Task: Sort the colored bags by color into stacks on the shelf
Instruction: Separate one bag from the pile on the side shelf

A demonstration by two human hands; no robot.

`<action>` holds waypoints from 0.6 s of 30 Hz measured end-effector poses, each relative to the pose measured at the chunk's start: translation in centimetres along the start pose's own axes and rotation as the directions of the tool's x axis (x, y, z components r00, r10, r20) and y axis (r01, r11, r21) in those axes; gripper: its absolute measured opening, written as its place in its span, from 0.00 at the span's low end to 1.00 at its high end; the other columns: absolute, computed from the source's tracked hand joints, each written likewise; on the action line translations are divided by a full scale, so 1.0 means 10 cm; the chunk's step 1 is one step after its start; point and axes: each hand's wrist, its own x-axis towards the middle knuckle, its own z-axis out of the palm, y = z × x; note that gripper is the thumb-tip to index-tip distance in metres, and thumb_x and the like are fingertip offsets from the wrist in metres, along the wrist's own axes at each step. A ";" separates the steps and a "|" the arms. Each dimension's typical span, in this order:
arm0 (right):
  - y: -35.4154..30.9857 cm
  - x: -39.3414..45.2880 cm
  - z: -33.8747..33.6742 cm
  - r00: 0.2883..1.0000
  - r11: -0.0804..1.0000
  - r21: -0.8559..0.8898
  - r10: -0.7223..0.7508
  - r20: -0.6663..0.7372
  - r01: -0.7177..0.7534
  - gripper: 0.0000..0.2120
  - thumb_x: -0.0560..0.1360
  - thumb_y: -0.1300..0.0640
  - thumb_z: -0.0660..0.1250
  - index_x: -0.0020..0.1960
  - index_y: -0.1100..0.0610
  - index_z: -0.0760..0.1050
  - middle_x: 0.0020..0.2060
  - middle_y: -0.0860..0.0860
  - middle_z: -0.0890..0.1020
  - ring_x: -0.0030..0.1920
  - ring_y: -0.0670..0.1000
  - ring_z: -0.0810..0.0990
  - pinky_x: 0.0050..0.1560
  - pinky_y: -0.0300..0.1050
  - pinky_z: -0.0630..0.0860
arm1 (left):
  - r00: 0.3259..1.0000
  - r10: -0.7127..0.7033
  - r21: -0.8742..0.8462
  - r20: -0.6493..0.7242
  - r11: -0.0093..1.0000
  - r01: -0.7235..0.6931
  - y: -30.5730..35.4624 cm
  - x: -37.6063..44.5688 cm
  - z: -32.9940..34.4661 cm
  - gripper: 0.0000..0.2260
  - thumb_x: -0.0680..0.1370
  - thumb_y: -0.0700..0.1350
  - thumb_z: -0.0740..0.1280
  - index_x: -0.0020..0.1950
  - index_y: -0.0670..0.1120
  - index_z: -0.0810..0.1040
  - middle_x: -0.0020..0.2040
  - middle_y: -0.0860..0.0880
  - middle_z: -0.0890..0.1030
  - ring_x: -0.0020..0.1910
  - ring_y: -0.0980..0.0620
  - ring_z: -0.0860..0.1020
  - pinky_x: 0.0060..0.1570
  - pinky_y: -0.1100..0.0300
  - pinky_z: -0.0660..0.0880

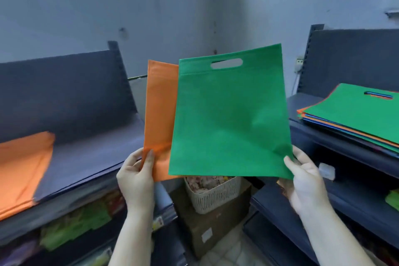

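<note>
My left hand (138, 176) pinches the bottom corner of an orange bag (160, 114), held upright in the middle of the view. My right hand (302, 176) pinches the lower right corner of a green bag (231, 119) with a cut-out handle, held upright in front of the orange one and partly covering it. On the left shelf lie a stack of dark blue bags (90, 153) and, at its left, orange bags (21, 166). On the right shelf sits a mixed stack (356, 112) with a green bag on top and orange and blue edges showing beneath.
A white lattice basket (213, 194) stands on a cardboard box (216, 229) on the floor between the two dark shelf units. Lower shelves hold packaged goods on the left (73, 224) and something green at the far right (393, 200). Grey walls meet in a corner behind.
</note>
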 end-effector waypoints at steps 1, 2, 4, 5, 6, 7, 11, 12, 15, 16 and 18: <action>0.09 -0.03 0.10 0.997 0.999 0.002 0.052 0.058 -0.052 0.17 0.79 0.70 0.55 0.50 0.53 0.77 0.40 0.46 0.86 0.39 0.44 0.84 0.33 0.36 0.80 | 0.997 0.038 -0.022 -0.065 0.999 -0.040 0.08 -0.01 -0.16 0.05 0.75 0.47 0.71 0.43 0.58 0.83 0.36 0.53 0.84 0.33 0.56 0.79 0.34 0.63 0.77; 0.18 -0.06 0.17 0.993 0.997 -0.004 0.083 0.083 -0.083 0.17 0.79 0.70 0.55 0.50 0.53 0.77 0.40 0.46 0.86 0.40 0.44 0.84 0.35 0.38 0.81 | 0.992 0.054 -0.009 -0.111 0.998 -0.056 0.17 -0.02 -0.32 0.05 0.75 0.46 0.71 0.42 0.56 0.83 0.35 0.53 0.84 0.32 0.57 0.78 0.31 0.65 0.76; 0.32 -0.19 0.47 0.981 0.991 -0.056 0.129 0.143 -0.122 0.17 0.80 0.69 0.55 0.52 0.52 0.78 0.42 0.46 0.86 0.42 0.45 0.85 0.38 0.39 0.82 | 0.979 0.061 -0.016 -0.194 0.998 -0.066 0.28 -0.01 -0.70 0.02 0.74 0.47 0.71 0.42 0.53 0.82 0.34 0.52 0.84 0.31 0.55 0.79 0.31 0.64 0.77; 0.40 -0.26 0.62 0.973 0.989 -0.055 0.147 0.180 -0.140 0.17 0.80 0.69 0.55 0.53 0.52 0.78 0.43 0.46 0.86 0.42 0.45 0.85 0.37 0.39 0.81 | 0.973 0.051 -0.037 -0.225 0.997 -0.061 0.33 -0.01 -0.90 0.01 0.73 0.48 0.71 0.43 0.52 0.82 0.35 0.52 0.84 0.33 0.54 0.80 0.32 0.63 0.78; 0.48 -0.32 0.75 0.966 0.986 -0.053 0.167 0.200 -0.159 0.16 0.79 0.69 0.56 0.53 0.52 0.78 0.42 0.47 0.86 0.42 0.45 0.85 0.37 0.38 0.81 | 0.965 0.041 -0.041 -0.259 0.998 -0.053 0.38 0.01 -1.07 0.02 0.72 0.49 0.71 0.43 0.53 0.81 0.35 0.52 0.84 0.34 0.53 0.81 0.34 0.61 0.78; 0.55 -0.37 0.89 0.959 0.985 -0.052 0.174 0.223 -0.167 0.16 0.79 0.69 0.56 0.52 0.53 0.77 0.41 0.47 0.86 0.41 0.45 0.85 0.36 0.38 0.81 | 0.957 0.036 -0.033 -0.288 0.998 -0.047 0.42 0.02 -1.23 0.03 0.71 0.51 0.71 0.43 0.54 0.81 0.36 0.52 0.84 0.35 0.53 0.81 0.35 0.61 0.78; 0.87 -0.68 1.49 0.919 0.973 -0.017 0.223 0.325 -0.230 0.15 0.79 0.69 0.55 0.51 0.54 0.76 0.39 0.49 0.86 0.40 0.47 0.85 0.40 0.43 0.82 | 0.918 0.063 0.015 -0.391 0.998 -0.062 0.58 0.15 -1.93 0.01 0.70 0.53 0.71 0.40 0.59 0.82 0.34 0.54 0.84 0.32 0.56 0.81 0.32 0.62 0.78; 0.95 -0.76 1.63 0.910 0.971 -0.013 0.227 0.348 -0.237 0.15 0.79 0.69 0.55 0.51 0.54 0.76 0.39 0.49 0.86 0.40 0.47 0.85 0.42 0.43 0.82 | 0.909 0.067 0.025 -0.412 0.998 -0.063 0.61 0.20 -2.10 0.00 0.71 0.52 0.71 0.41 0.57 0.82 0.34 0.54 0.84 0.32 0.56 0.80 0.32 0.61 0.79; 1.14 -1.00 2.06 0.887 0.964 0.014 0.238 0.396 -0.264 0.16 0.80 0.69 0.55 0.50 0.54 0.76 0.39 0.48 0.86 0.39 0.46 0.85 0.38 0.40 0.82 | 0.888 0.075 0.076 -0.454 0.996 -0.045 0.70 0.38 -2.56 0.03 0.76 0.45 0.70 0.43 0.53 0.80 0.32 0.55 0.83 0.31 0.57 0.79 0.31 0.64 0.77; 1.20 -1.08 2.19 0.882 0.961 0.026 0.241 0.404 -0.274 0.16 0.80 0.70 0.54 0.51 0.54 0.76 0.38 0.48 0.86 0.38 0.46 0.84 0.36 0.38 0.81 | 0.888 0.084 0.093 -0.453 0.995 -0.047 0.74 0.45 -2.70 0.03 0.76 0.44 0.69 0.44 0.52 0.79 0.32 0.55 0.82 0.30 0.59 0.79 0.30 0.66 0.76; 1.29 -1.22 2.43 0.878 0.956 0.055 0.240 0.415 -0.287 0.16 0.79 0.70 0.54 0.51 0.54 0.76 0.38 0.47 0.86 0.38 0.45 0.84 0.35 0.37 0.80 | 0.891 0.083 0.127 -0.447 0.991 -0.028 0.78 0.59 -2.94 0.03 0.77 0.43 0.69 0.45 0.51 0.78 0.34 0.53 0.82 0.33 0.58 0.79 0.32 0.66 0.76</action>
